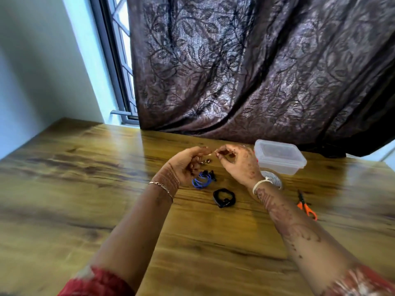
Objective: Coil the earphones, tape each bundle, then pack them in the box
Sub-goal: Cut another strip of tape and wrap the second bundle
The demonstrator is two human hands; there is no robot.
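The left hand point(184, 165) and the right hand point(239, 163), fingers curled, pinch between them a small pale strip point(212, 154), probably tape, held crosswise just above the blue earphone coil point(200, 181), which lies under the left hand, the black earphone coil point(224, 198) just beside it.

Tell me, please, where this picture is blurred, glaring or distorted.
Head view: daylight from the window glares off the table by the curtain; the table's sides and both sleeves smear; the wide lens tilts the window; the left hand and right hand are soft, so whether they hold anything is unclear.
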